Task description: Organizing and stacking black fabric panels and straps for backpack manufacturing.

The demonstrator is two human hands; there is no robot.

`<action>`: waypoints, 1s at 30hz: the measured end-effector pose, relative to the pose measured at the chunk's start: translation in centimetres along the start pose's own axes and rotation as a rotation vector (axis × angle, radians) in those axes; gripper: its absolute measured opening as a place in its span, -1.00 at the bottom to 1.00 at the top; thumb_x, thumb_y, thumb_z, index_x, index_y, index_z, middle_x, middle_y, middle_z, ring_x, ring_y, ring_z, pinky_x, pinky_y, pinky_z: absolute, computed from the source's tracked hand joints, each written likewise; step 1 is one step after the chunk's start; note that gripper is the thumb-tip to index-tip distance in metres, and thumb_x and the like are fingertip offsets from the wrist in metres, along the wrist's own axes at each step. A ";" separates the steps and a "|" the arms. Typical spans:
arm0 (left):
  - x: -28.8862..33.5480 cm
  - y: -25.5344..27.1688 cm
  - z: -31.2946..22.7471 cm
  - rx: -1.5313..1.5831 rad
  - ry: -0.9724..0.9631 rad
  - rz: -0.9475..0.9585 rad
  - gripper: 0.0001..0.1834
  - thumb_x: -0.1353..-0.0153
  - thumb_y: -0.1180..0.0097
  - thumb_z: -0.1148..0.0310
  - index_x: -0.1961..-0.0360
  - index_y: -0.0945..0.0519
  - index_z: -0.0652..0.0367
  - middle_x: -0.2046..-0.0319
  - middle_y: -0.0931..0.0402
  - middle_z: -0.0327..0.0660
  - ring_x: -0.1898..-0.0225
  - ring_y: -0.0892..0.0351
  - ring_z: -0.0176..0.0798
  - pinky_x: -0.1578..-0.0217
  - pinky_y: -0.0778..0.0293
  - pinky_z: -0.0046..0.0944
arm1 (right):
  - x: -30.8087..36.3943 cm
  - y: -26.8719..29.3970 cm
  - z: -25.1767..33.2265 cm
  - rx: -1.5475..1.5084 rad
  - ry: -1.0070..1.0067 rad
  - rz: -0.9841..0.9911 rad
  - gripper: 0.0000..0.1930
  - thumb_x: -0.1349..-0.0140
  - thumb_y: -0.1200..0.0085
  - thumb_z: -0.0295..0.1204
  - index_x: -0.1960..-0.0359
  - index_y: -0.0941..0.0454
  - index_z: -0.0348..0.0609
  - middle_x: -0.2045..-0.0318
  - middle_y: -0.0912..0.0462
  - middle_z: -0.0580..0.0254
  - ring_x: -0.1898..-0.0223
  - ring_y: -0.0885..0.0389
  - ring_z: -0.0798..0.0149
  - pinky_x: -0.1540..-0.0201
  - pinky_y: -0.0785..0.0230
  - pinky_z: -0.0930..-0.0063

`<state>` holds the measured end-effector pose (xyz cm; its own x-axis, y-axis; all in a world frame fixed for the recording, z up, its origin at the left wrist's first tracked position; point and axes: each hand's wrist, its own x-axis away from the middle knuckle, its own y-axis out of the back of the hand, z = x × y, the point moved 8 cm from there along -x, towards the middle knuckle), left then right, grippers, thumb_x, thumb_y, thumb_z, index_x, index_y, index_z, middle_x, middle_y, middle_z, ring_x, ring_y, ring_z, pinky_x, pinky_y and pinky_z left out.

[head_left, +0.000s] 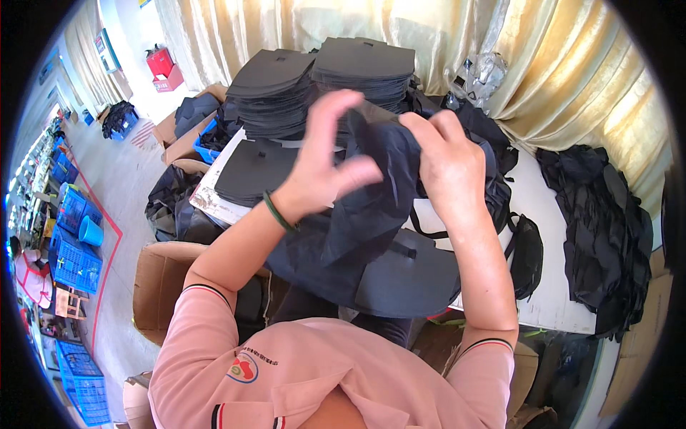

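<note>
My right hand [449, 161] is closed on the upper edge of a black fabric bag [371, 214], which hangs in loose folds above the near side of the table. My left hand [327, 157], slightly blurred, is beside the bag's left side with its thumb and fingers spread apart. I cannot tell whether it touches the fabric. A stiff black panel [407, 279] with a small slot lies by the table's near edge, partly covered by the bag.
Tall stacks of black panels [363, 61] stand at the back of the white table [557, 300], with a lower stack [250, 171] at left. Black fabric pieces [600, 236] are heaped at right. Cardboard boxes [161, 293] flank the left side. Curtains [286, 25] hang behind.
</note>
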<state>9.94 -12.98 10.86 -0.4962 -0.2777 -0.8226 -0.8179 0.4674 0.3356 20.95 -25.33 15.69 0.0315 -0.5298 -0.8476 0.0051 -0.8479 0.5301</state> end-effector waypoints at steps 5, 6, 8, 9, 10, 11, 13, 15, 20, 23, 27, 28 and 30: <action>-0.4 -3.2 -2.6 -0.251 -0.071 -0.008 -0.17 0.11 -0.36 0.36 -0.24 -0.29 0.15 -0.12 -0.36 -0.01 -0.16 -0.32 0.10 -0.16 -0.22 0.04 | -0.1 -1.7 2.0 0.020 0.077 0.239 -0.74 0.00 -0.08 -0.55 0.20 -0.54 -0.13 0.42 -0.45 0.16 0.45 -0.61 0.11 0.45 -0.49 0.28; -0.7 -2.7 -1.8 -0.182 -0.043 -0.042 -0.38 0.10 -0.27 0.48 -0.08 -0.43 0.15 0.07 -0.50 -0.07 0.00 -0.48 0.04 -0.03 -0.36 -0.04 | 0.0 -1.7 2.2 -0.023 0.093 0.231 -0.74 0.00 -0.08 -0.54 0.20 -0.52 -0.16 0.42 -0.44 0.15 0.43 -0.62 0.12 0.45 -0.49 0.27; -0.4 -2.7 0.1 -0.119 -0.038 0.055 -0.58 0.09 -0.19 0.57 0.11 -0.53 0.15 0.24 -0.57 -0.13 0.19 -0.57 0.00 0.15 -0.47 -0.12 | 0.5 -1.8 1.7 -0.014 0.048 0.299 -0.73 -0.01 -0.07 -0.54 0.19 -0.51 -0.19 0.42 -0.45 0.16 0.38 -0.61 0.15 0.38 -0.46 0.29; -0.2 -2.6 0.5 -0.176 -0.079 0.051 -0.68 0.09 -0.15 0.63 0.23 -0.56 0.17 0.34 -0.58 -0.14 0.30 -0.60 0.00 0.26 -0.51 -0.16 | 0.9 -1.9 1.4 0.050 0.054 0.299 -0.73 -0.01 -0.06 -0.54 0.18 -0.51 -0.18 0.42 -0.45 0.17 0.35 -0.59 0.15 0.31 -0.44 0.29; 0.0 -2.5 0.5 -0.171 -0.079 0.055 -0.68 0.09 -0.15 0.63 0.23 -0.56 0.17 0.34 -0.58 -0.14 0.30 -0.60 0.00 0.26 -0.51 -0.16 | 1.3 -1.9 1.1 0.115 0.058 0.297 -0.73 -0.02 -0.06 -0.55 0.17 -0.52 -0.17 0.42 -0.45 0.19 0.33 -0.57 0.15 0.25 -0.41 0.28; 0.1 -2.5 0.9 -0.132 -0.008 0.078 -0.67 0.09 -0.14 0.65 0.23 -0.56 0.17 0.32 -0.58 -0.14 0.28 -0.60 0.00 0.25 -0.51 -0.17 | 1.8 -2.2 0.3 0.145 0.042 0.294 -0.74 -0.03 -0.06 -0.53 0.18 -0.54 -0.15 0.40 -0.46 0.21 0.27 -0.54 0.15 0.14 -0.36 0.26; 0.2 -2.4 1.7 -0.057 0.048 0.093 -0.62 0.10 -0.13 0.68 0.18 -0.54 0.18 0.29 -0.57 -0.15 0.25 -0.60 -0.03 0.23 -0.51 -0.22 | 2.6 -2.4 -1.1 0.181 0.007 0.259 -0.75 -0.02 -0.07 -0.52 0.20 -0.54 -0.15 0.40 -0.46 0.21 0.26 -0.54 0.15 0.13 -0.36 0.25; 0.1 -2.5 2.3 -0.029 0.078 0.078 -0.59 0.10 -0.13 0.69 0.16 -0.54 0.17 0.29 -0.57 -0.16 0.25 -0.60 -0.03 0.22 -0.51 -0.21 | 2.7 -1.5 -1.8 0.197 -0.040 0.151 -0.81 -0.05 -0.10 -0.52 0.26 -0.55 -0.14 0.39 -0.50 0.18 0.26 -0.55 0.10 0.13 -0.38 0.23; 0.9 -3.7 3.4 -0.219 0.121 0.178 -0.51 0.12 -0.12 0.70 0.08 -0.51 0.12 0.32 -0.54 -0.15 0.21 -0.56 -0.04 0.14 -0.48 -0.13 | 2.6 0.6 -0.2 -0.103 -0.170 0.100 -0.82 -0.11 -0.09 -0.56 0.23 -0.50 -0.13 0.45 -0.55 0.11 0.40 -0.60 0.00 0.33 -0.47 0.17; 1.6 -3.3 4.6 -0.365 0.075 0.182 -0.47 0.10 -0.22 0.65 0.01 -0.49 0.15 0.26 -0.51 -0.13 0.20 -0.55 -0.13 0.11 -0.49 -0.22 | 3.1 1.4 3.8 -0.160 -0.040 0.234 -0.82 -0.11 -0.09 -0.54 0.23 -0.45 -0.12 0.53 -0.52 0.19 0.56 -0.59 0.09 0.53 -0.45 0.27; 3.1 0.2 5.8 -0.372 0.052 -0.128 -0.51 0.13 -0.30 0.55 0.08 -0.51 0.11 0.11 -0.44 -0.06 0.07 -0.48 0.02 0.06 -0.43 -0.17 | 6.4 1.2 6.2 -0.326 -0.058 0.497 -0.85 -0.16 -0.17 -0.47 0.27 -0.45 -0.09 0.55 -0.55 0.20 0.54 -0.61 0.10 0.56 -0.41 0.29; 3.7 0.8 5.9 -0.405 0.051 -0.144 -0.49 0.12 -0.36 0.53 0.07 -0.50 0.14 0.12 -0.43 -0.07 0.07 -0.49 -0.04 0.05 -0.44 -0.25 | 7.6 0.9 6.3 -0.378 -0.115 0.599 -0.82 -0.14 -0.21 -0.49 0.24 -0.50 -0.07 0.48 -0.62 0.19 0.49 -0.62 0.07 0.52 -0.43 0.30; 5.5 1.9 6.9 -0.443 0.071 -0.120 -0.57 0.14 -0.32 0.56 0.17 -0.49 0.17 0.12 -0.43 -0.08 0.05 -0.48 -0.03 0.00 -0.40 -0.24 | 9.2 0.9 6.5 -0.474 -0.159 0.655 -0.83 -0.15 -0.22 -0.48 0.26 -0.51 -0.07 0.49 -0.63 0.19 0.50 -0.63 0.08 0.52 -0.42 0.33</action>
<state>7.66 -7.77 3.83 -0.3969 -0.3719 -0.8391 -0.9085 0.0291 0.4169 14.75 -31.05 8.23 0.0334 -0.9408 -0.3372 0.4577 -0.2855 0.8420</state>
